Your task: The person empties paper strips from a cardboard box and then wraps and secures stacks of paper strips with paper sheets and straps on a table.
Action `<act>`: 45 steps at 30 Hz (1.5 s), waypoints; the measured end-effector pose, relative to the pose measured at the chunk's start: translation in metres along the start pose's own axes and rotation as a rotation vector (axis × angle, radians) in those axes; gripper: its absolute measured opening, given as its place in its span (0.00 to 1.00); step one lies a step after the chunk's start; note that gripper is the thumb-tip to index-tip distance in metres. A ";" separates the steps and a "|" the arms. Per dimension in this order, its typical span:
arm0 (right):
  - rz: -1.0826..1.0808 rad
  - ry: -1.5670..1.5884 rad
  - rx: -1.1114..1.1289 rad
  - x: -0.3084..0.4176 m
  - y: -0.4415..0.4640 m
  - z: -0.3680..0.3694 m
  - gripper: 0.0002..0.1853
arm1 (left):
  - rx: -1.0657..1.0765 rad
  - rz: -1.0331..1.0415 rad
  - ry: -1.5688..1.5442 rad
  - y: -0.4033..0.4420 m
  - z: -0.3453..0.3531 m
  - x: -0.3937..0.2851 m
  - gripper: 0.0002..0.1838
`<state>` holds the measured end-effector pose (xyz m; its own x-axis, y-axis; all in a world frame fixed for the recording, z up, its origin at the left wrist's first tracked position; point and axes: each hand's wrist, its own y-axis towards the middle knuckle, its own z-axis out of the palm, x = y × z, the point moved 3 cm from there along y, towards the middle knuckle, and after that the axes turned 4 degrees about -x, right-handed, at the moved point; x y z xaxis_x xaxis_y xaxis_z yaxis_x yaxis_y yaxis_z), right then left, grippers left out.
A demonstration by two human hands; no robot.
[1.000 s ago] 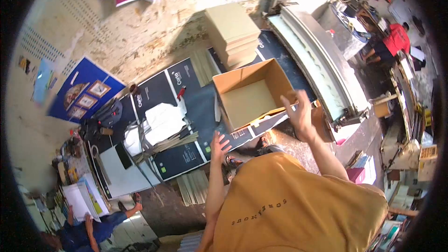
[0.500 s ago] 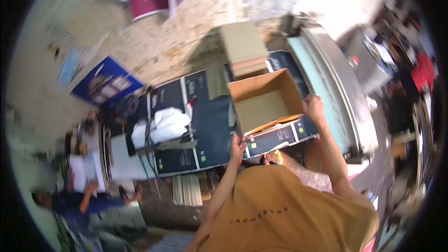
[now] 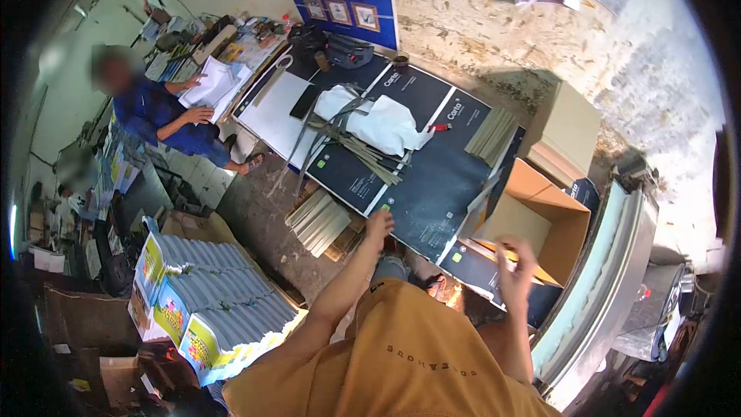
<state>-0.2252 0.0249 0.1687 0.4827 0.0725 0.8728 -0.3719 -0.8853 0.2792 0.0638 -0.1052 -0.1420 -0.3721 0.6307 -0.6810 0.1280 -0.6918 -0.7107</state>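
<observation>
My left hand [image 3: 379, 226] is at the table's front edge, holding nothing that I can see, fingers loosely bent. In front of the open cardboard box [image 3: 570, 243], my right hand [image 3: 519, 269] is raised with its fingers apart. That box stands at the table's right end, its top open and the inside bare. Left of it, a stack of grey-green board strips [image 3: 494, 136] lies on the dark printed sheets [image 3: 432, 208]. Further left, more loose strips [image 3: 359, 147] lie across a crumpled white bag [image 3: 378, 120]. A red-handled tool [image 3: 440, 127] rests beside the bag.
A tall stack of boards [image 3: 557, 131] stands behind the box. A long metal-edged machine [image 3: 610, 293] borders the right side. Bundled booklets [image 3: 224, 301] are piled at lower left. A person in dark blue [image 3: 154, 108] handles papers [image 3: 212, 85] at the far left.
My view has swung left. My left hand has left the box's near corner for the table edge further left. The right hand has come off the box's right side and drawn nearer me.
</observation>
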 end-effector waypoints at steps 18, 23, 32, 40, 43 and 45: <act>-0.146 -0.408 0.690 -0.107 0.134 0.465 0.39 | -0.282 0.295 0.019 0.167 -0.018 -0.146 0.19; -0.209 -0.534 0.751 -0.104 0.129 0.473 0.45 | -0.212 0.141 -0.153 0.197 -0.020 -0.145 0.15; -0.234 -0.741 0.539 -0.103 0.125 0.509 0.39 | -0.288 0.253 0.154 0.194 -0.029 -0.175 0.18; -0.203 -0.783 0.467 -0.100 0.123 0.514 0.36 | -0.519 0.709 0.169 0.283 -0.080 -0.243 0.34; -0.195 -0.696 0.469 -0.091 0.122 0.506 0.36 | -0.606 0.821 0.461 0.286 -0.077 -0.298 0.37; -0.194 -0.649 0.430 -0.090 0.118 0.498 0.38 | -0.506 0.877 0.444 0.304 -0.082 -0.313 0.35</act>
<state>0.0824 -0.3153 -0.0766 0.9213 0.0789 0.3808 0.0403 -0.9933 0.1082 0.2944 -0.4842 -0.1595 0.3823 0.1324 -0.9145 0.5850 -0.8008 0.1286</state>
